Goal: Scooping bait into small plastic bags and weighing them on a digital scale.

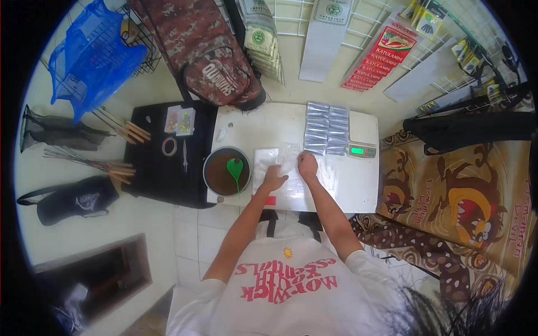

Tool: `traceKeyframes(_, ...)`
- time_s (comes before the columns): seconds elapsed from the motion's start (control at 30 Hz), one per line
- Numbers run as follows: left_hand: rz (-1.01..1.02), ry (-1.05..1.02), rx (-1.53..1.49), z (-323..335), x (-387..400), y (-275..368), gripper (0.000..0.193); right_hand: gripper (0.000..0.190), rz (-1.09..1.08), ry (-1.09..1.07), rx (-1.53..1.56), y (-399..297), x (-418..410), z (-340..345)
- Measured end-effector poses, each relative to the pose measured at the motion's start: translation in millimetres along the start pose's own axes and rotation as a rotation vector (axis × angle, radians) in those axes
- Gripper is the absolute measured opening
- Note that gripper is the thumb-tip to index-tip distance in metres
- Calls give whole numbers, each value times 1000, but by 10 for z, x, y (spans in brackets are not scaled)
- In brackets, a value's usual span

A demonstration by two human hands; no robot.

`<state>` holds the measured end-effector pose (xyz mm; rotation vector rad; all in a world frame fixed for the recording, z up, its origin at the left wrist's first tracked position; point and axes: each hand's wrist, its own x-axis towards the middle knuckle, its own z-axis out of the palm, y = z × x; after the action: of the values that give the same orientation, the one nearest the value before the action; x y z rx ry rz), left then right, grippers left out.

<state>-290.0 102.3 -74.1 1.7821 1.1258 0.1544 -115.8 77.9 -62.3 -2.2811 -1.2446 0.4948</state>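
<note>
My right hand has its fingers curled at the edge of a clear plastic bag and grips it. My left hand is low over the clear plastic sheets, its thumb stretched to the right; whether its fingers pinch the plastic is hard to see. More transparent bags lie flat beneath and right of my hands. To the left stands a round tub of brown material, with a green heart-shaped scoop in it. Two stacked rows of silvery filled packets lie beyond my right hand.
A digital scale with a lit display sits at the table's right edge. On the black surface at left are a tape roll, scissors and small clear boxes. A camouflage bag leans over the table's back edge.
</note>
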Motion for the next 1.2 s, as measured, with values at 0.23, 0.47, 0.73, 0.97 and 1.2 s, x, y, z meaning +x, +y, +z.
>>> traceKeyframes(0.23, -279, 144, -375, -154, 132, 16, 95, 14, 449, -58, 1148, -119, -252, -214)
traceKeyframes(0.47, -299, -188, -900, -317, -173, 523, 79, 19, 591, -1, 1614, -333, -569, -733)
traceKeyframes(0.73, -310, -464, -1233, -216, -180, 595, 63, 29, 585, 47, 1855, -420, -607, -991)
traceKeyframes(0.97, -109, -395, -1170, -330, -96, 1016, 41, 27, 565, 101, 2074, -46, -614, -1214)
traceKeyframes(1.2, -87, -483, -1322, -298, -115, 1614, 56, 18, 557, 205, 2033, 149, -526, -1479)
